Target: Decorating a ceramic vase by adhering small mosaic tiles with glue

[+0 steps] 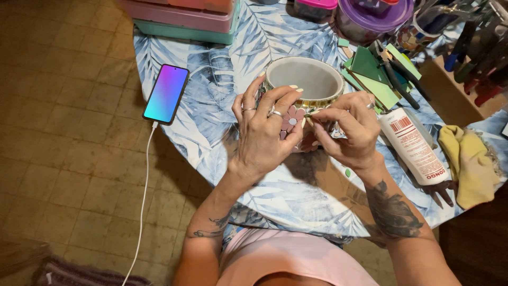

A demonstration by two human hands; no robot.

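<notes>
Both hands worked at the table's (174, 114) near edge. Left hand (262, 132) clasped the mosaic pot (305, 79), fingers curled round its side. Right hand (349, 130) pinched a small tile piece (312, 112) against the flower motif (292, 119).

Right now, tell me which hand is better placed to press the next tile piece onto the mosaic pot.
Right. The right hand pinches a small piece beside the pink flower, while the left hand steadies the mosaic pot.
</notes>
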